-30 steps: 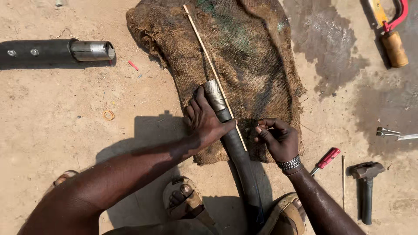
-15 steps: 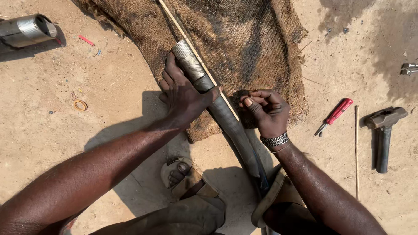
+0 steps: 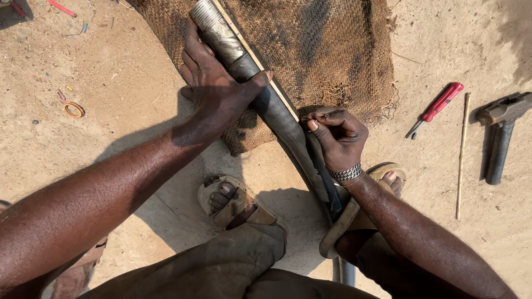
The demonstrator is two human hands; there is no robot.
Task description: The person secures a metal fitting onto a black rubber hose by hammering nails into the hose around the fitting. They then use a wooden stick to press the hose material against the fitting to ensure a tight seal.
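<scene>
Black hose (image 3: 277,113) lies under left hand (image 3: 216,88) fingers wrapped around it; right hand (image 3: 335,135) fingers pinch beside it.

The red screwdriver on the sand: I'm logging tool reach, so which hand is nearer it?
Right. The right hand is just left of the red screwdriver; the left hand grips the pipe, farther away.

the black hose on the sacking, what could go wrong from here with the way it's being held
1. The left hand pins the black hose with only palm and thumb; the round hose could roll on the loose burlap sack.
2. The right hand pinches something small right against the hose, so a slip might nick the fingers.
3. The sandalled foot lies close beneath the hose.
</scene>
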